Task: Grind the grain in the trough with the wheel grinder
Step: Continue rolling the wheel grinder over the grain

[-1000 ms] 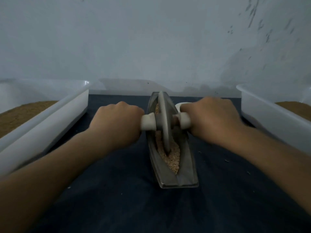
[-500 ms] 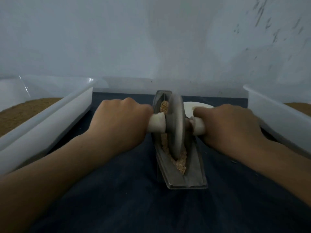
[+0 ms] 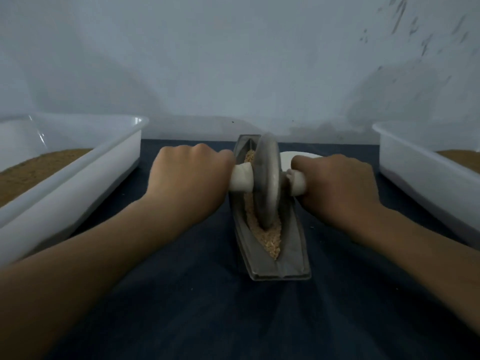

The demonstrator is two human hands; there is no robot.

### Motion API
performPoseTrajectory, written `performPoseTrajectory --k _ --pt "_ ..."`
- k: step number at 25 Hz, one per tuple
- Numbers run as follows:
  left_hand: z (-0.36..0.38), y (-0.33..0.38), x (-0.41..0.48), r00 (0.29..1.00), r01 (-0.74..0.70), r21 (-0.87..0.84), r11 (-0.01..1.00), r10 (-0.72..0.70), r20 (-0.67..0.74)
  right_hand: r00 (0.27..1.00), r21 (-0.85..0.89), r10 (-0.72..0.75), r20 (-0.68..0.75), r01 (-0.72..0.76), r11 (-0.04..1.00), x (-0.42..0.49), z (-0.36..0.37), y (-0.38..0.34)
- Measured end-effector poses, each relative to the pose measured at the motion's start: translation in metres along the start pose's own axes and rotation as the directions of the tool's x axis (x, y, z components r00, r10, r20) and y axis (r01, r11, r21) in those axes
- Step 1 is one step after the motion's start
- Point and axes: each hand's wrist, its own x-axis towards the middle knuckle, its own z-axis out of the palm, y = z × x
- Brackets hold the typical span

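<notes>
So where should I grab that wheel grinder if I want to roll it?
Grab the pale handle that sticks out on both sides of the wheel grinder, one hand per side, from above, as the left hand and right hand do. The disc stands on its thin edge in the trough, so a two-sided grip likely stops it tipping.

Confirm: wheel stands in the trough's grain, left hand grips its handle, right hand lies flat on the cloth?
No. Head view: the right hand also grips the handle, on the wheel's other side, not flat on the cloth. Rest is right.
</notes>
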Motion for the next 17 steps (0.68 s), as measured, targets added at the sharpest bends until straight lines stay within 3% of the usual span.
performPoseTrajectory --k 3,6,7,9,11,14,17 --pt "0.007 0.009 0.032 0.972 0.133 -0.001 0.991 -0.130 0.195 0.988 -0.042 0.092 0.128 -0.088 0.995 0.034 0.014 -0.008" --pt "0.005 0.006 0.047 0.951 0.133 -0.038 0.990 -0.117 0.286 0.949 -0.009 0.114 0.294 -0.116 0.993 0.050 0.010 -0.005" --pt "0.000 0.004 0.039 0.964 0.095 -0.055 0.994 -0.078 0.254 0.953 0.004 0.069 0.294 -0.074 0.997 0.042 0.006 -0.001" --pt "-0.005 0.001 0.010 0.994 0.008 -0.061 0.998 -0.001 0.108 0.985 -0.040 -0.058 0.161 0.066 0.997 0.016 -0.003 0.004" --pt "-0.009 -0.001 -0.007 0.999 0.020 -0.085 0.996 -0.017 0.026 0.994 -0.079 -0.096 0.054 0.100 0.992 0.006 -0.011 0.004" --pt "0.009 0.007 0.002 0.977 0.166 -0.087 0.982 -0.152 0.152 0.997 -0.093 -0.047 0.057 0.052 0.994 0.034 0.002 -0.008" --pt "0.011 0.007 0.037 0.930 0.267 -0.087 0.960 -0.233 0.283 0.963 -0.061 0.082 0.255 -0.069 0.996 0.067 0.006 -0.016"
